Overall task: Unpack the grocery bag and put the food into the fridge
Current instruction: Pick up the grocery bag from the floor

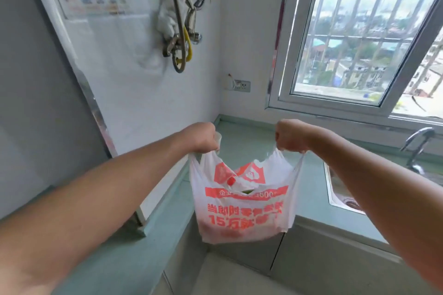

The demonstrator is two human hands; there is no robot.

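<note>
I read the task as barely begun: left hand (203, 137) and right hand (291, 136) each curl tight round a handle of the grocery bag (242, 213) (contents inside, nothing unpacked).

wall (143, 93): white | window (347, 43): barred, daylit | countertop (244, 136): pale green, corner | sink (335, 189): steel, right side

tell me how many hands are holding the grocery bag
2. The left hand grips the left handle of the grocery bag, and the right hand grips the right handle, pulling its mouth open.
</note>
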